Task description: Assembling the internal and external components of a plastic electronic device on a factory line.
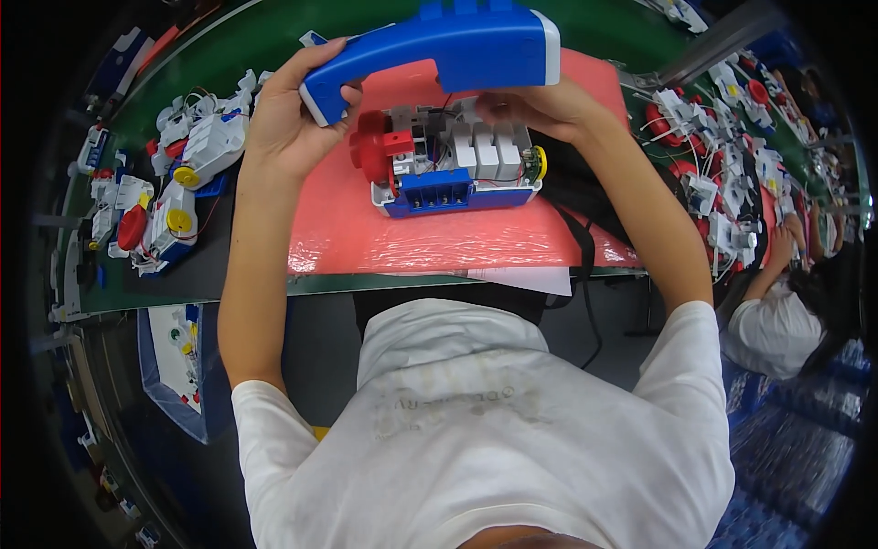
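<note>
My left hand [297, 114] is closed around the left end of a long blue plastic cover [448, 55] with white ends, held raised and tilted. Below it stands an open toy-like assembly [457, 165] with a blue and white base. A red round part [370, 151] sits at its left, several grey-white blocks [489, 151] fill its middle, and a yellow-rimmed disc [539, 165] is at its right. My right hand [549, 105] reaches behind the assembly, under the cover's right end. Its fingers are curled near thin wires; what they pinch is hidden.
The assembly rests on a pink padded sheet [347, 242] on a green table [128, 293]. Partly built units [178, 206] crowd the left, more [718, 183] the right. A black strap [585, 247] hangs over the front edge. Another person [777, 329] sits at the right.
</note>
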`<action>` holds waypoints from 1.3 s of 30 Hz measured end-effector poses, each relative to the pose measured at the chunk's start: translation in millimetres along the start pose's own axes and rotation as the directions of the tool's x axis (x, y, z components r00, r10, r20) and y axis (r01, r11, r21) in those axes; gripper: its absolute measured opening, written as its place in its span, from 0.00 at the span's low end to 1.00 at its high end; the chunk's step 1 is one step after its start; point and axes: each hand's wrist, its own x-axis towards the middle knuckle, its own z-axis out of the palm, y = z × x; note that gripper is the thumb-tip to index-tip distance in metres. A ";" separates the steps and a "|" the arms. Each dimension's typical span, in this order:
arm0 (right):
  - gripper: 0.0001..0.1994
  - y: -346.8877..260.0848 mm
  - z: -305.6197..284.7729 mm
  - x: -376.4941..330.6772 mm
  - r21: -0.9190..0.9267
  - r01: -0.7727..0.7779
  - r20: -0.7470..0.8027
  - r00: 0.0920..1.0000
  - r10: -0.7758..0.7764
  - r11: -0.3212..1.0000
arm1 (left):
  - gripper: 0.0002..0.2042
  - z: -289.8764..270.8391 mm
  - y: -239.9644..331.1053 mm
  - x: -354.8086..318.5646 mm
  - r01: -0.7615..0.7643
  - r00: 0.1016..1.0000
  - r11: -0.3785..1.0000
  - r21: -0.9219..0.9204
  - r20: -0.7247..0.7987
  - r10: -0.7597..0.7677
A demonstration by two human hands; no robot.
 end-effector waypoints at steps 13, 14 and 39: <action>0.08 43.1 -32.7 15.3 -0.758 0.156 -0.137 0.911 -0.390 0.633 | 0.17 -9.4 -17.6 0.5 0.094 0.984 0.995 0.029 -0.151 -0.089; 0.08 45.4 -32.5 17.8 -0.826 0.128 -0.137 0.899 -0.415 0.550 | 0.17 -11.2 -18.9 0.8 0.095 0.984 0.995 0.028 -0.154 -0.089; 0.22 -25.8 -14.4 -24.3 -0.146 -0.288 -0.259 0.934 0.245 0.946 | 0.19 -9.6 -24.8 -4.9 0.057 0.990 0.982 0.181 -0.134 -0.033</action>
